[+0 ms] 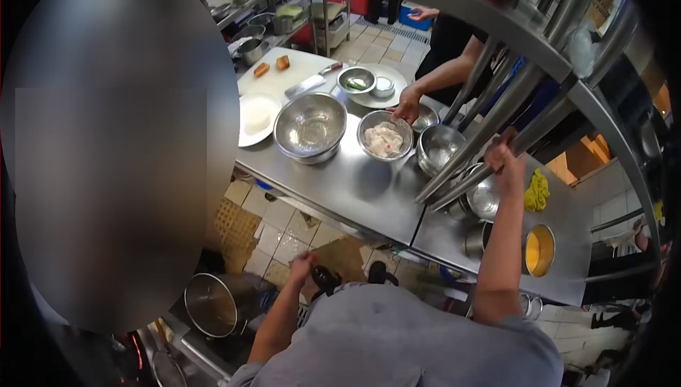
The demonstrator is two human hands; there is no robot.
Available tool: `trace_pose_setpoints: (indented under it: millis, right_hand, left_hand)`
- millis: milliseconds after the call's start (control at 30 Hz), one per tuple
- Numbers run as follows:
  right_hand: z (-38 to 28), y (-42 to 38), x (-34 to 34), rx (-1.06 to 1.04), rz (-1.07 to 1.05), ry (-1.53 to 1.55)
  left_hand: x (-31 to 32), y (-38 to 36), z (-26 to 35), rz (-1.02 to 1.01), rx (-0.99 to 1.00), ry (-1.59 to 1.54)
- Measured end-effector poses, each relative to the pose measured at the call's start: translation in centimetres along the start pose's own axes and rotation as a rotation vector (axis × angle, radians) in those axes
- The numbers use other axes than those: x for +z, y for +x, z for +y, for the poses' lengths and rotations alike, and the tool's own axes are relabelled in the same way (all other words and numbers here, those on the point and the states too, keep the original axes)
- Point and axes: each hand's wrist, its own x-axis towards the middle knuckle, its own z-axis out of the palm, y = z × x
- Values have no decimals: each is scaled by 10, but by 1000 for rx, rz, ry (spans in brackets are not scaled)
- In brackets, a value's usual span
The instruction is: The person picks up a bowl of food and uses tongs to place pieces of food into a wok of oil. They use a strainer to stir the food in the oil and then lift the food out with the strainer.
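My right hand [505, 156] is raised over the steel counter, its fingers wrapped round a slanting steel post [543, 126] of the overhead rack. Low and near my body, my left hand [303, 266] is curled closed over the floor; what it holds, if anything, is hidden. Across the counter a co-worker's hand [406, 105] grips the rim of a metal bowl of pale raw meat [384, 139]. Steel bowls [441, 147] stand beside it, and a large steel mixing bowl [311, 126] sits to its left.
A white cutting board [301, 66] carries browned food pieces [283, 62] and a cleaver [306, 85]. A yellow-filled pot [539, 251] and yellow cloth [537, 190] are at right. A deep pot [211, 305] stands lower left. Flattened cardboard [340, 256] lies on the tiles. A blurred patch hides the left.
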Motion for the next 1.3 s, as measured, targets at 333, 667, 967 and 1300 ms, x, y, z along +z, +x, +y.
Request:
trace_pose_setpoints:
  millis: [333,667,967,1300]
  right_hand:
    - [1,-57,5,-42,373,-1197]
    - [23,-49,89,276,-589,-606]
    - [51,-38,123,417,-795,-294]
    - [120,-61,228,204,-1368,-379]
  left_hand:
    - [66,-5,166,-308,29,-194]
    - [173,104,210,-175,27,-346]
    - [136,-22,116,272,65,-642]
    - [87,-282,-91,1348,68,-326]
